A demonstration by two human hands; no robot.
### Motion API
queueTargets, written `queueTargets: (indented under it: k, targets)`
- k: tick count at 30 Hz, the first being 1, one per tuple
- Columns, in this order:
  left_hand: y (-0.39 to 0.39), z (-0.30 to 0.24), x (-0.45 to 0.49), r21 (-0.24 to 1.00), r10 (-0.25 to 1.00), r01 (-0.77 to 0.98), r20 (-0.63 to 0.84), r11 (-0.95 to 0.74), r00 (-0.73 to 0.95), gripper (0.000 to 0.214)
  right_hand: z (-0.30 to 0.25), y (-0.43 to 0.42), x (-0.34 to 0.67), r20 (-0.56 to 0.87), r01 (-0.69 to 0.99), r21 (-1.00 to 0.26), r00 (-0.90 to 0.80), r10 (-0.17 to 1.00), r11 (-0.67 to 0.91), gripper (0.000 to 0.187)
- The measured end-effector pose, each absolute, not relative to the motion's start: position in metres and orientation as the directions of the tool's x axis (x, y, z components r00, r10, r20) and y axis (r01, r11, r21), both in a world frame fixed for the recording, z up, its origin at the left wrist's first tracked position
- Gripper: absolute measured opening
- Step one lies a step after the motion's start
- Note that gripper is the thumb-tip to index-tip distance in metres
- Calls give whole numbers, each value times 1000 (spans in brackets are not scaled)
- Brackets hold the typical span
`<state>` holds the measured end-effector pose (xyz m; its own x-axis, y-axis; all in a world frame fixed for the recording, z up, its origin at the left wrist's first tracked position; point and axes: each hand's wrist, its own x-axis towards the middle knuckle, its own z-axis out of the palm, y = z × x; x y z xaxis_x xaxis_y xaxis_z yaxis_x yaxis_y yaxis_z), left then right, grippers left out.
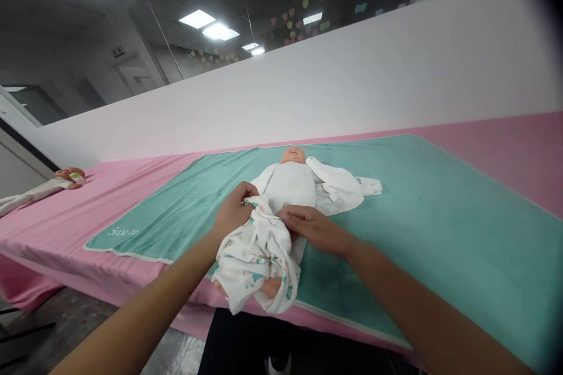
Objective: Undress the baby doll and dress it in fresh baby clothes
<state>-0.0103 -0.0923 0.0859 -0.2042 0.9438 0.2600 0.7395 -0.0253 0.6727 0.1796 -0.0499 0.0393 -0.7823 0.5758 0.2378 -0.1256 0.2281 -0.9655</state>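
A baby doll [294,154] lies on its back on a green towel [409,234], its head away from me. It has a white top [290,184] on its body. White baby pants [259,246] with a small teal and orange print are bunched around its legs. My left hand [235,208] is closed on the upper left edge of the pants. At the upper right edge, my right hand [314,228] pinches the same fabric. One foot shows at the leg opening. A white sleeve-like cloth [341,184] spreads out at the doll's right side in view.
Pink cloth [145,179] covers the table under the towel. Another doll [70,176] lies at the far left end. A white wall [308,94] runs behind, below a dark glass panel [153,17] with heart stickers. The table's front edge is close to my body.
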Motion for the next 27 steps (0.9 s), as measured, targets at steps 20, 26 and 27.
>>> queueTargets:
  k: [20, 26, 27]
  targets:
    - [-34, 14, -47, 632, 968, 756, 251, -169, 7, 50, 8, -8, 183, 584, 630, -441, -339, 738, 639, 44]
    - [-13, 28, -45, 639, 972, 749, 235, -175, 26, 26, 9, -3, 182, 479, 740, -265, -455, 751, 618, 41]
    - [-8, 28, -44, 626, 969, 757, 245, -184, 33, 23, 11, -2, 182, 467, 757, -204, -482, 742, 620, 39]
